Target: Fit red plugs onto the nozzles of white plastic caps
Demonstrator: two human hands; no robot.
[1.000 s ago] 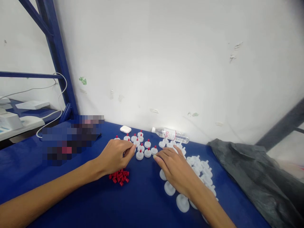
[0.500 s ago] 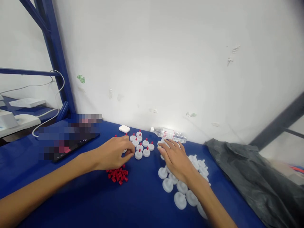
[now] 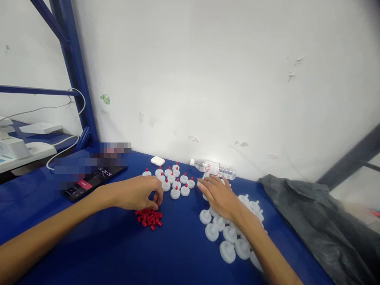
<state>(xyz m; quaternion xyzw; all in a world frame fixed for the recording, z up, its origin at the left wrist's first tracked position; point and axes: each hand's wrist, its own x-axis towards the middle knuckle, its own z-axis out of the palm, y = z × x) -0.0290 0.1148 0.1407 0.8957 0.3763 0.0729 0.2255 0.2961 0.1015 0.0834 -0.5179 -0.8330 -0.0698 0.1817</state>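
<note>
My left hand (image 3: pixel 141 192) is just above the near heap of small red caps (image 3: pixel 150 218). Its fingers are curled with thumb and forefinger close together; whether a cap is between them is hidden. My right hand (image 3: pixel 221 196) lies palm down over the far end of a group of white spouted lids (image 3: pixel 211 232), its fingers a little spread. Several lids are covered by that hand and forearm. Between and beyond the hands, white lids with red caps on their spouts (image 3: pixel 175 192) stand upright in a loose cluster.
A clear plastic bottle (image 3: pixel 227 171) lies against the wall behind the lids. Left of it is a small white case (image 3: pixel 157 160). A phone (image 3: pixel 101 178) showing a timer lies at the left. Dark grey sheeting (image 3: pixel 299 209) drapes over the right side of the blue table (image 3: pixel 166 253).
My left hand has drawn back slightly from the capped lids and dipped toward the red heap, its fingertips now pointing down. My right hand has hardly moved. The view has shifted slightly.
</note>
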